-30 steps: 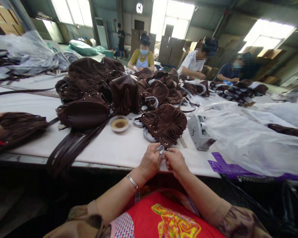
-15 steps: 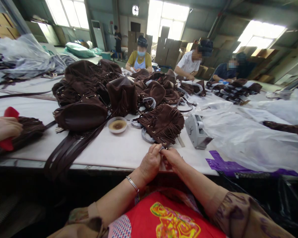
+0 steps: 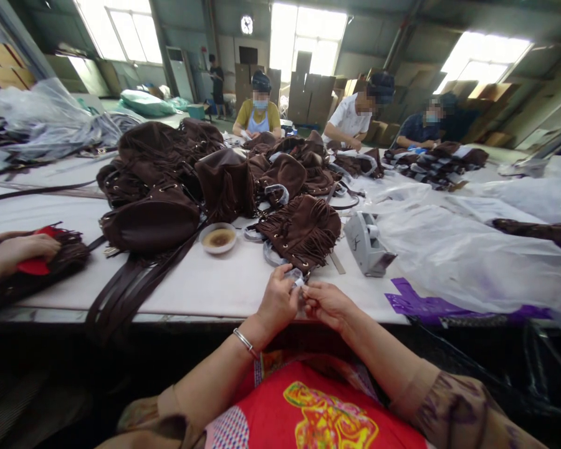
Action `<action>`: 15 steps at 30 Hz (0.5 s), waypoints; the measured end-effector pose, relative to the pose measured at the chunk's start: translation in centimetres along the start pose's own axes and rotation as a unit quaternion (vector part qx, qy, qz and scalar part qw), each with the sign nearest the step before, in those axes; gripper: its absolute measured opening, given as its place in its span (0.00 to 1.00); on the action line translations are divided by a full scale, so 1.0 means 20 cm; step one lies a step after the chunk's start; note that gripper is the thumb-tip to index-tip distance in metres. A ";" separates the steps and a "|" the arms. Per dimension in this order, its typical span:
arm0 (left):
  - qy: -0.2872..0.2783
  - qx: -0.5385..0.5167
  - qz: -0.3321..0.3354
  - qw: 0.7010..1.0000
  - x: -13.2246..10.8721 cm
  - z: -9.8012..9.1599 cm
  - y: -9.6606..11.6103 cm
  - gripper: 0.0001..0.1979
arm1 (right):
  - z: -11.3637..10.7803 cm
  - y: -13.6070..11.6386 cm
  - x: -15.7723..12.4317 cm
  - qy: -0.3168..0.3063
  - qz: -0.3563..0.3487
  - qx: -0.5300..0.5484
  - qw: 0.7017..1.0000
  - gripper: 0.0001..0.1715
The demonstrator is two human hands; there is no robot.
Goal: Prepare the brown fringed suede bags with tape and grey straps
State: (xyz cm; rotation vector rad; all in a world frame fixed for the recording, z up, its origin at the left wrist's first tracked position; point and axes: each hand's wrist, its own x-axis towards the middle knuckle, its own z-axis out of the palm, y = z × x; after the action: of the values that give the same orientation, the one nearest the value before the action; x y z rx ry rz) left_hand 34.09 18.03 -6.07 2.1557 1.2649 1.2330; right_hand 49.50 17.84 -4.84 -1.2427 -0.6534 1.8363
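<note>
A dark brown fringed bag (image 3: 303,227) lies on the white table (image 3: 182,287) just beyond my hands. A strip of pale plastic wrapping (image 3: 295,276), seemingly around the bag's strap, shows at the fingers of my left hand (image 3: 277,296), which is closed on it. Close beside it, my right hand (image 3: 330,305) has its thumb and fingers pinched together at the wrapping's near end. What sits between those right fingertips is too small to make out. Both hands are over the table's front edge.
A grey tape dispenser (image 3: 368,243) stands right of the bag. Left of it are a round dish of brownish liquid (image 3: 218,238) and a heap of brown bags (image 3: 154,215). Another person's hand (image 3: 32,249) holds red cloth at far left. Plastic sheeting (image 3: 449,255) covers the right.
My hands have parted slightly, and the pale wrapping at my left fingers now shows more. The other person's hand with the red cloth has shifted right. The whole view has moved a little.
</note>
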 end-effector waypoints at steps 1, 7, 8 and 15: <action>-0.005 -0.015 -0.021 1.000 0.01 -0.01 0.00 0.06 | 0.00 0.00 0.00 -0.003 -0.012 0.000 1.000 0.21; -0.052 -0.084 -0.153 0.983 0.07 -0.09 0.05 0.09 | 0.03 0.02 -0.01 0.000 -0.136 -0.047 0.990 0.26; -0.059 -0.098 -0.171 0.979 0.09 -0.11 0.06 0.11 | 0.03 0.02 0.00 0.004 -0.149 -0.053 0.987 0.26; -0.080 -0.367 -0.317 0.871 0.12 -0.17 0.11 0.17 | 0.05 0.03 0.05 -0.002 -0.238 -0.075 0.968 0.25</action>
State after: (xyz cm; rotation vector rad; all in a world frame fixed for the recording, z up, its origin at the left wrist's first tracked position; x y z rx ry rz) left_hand 33.06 18.50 -1.56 1.1360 1.0546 0.9856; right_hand 48.20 18.36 -5.33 -1.0605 -1.0115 1.4094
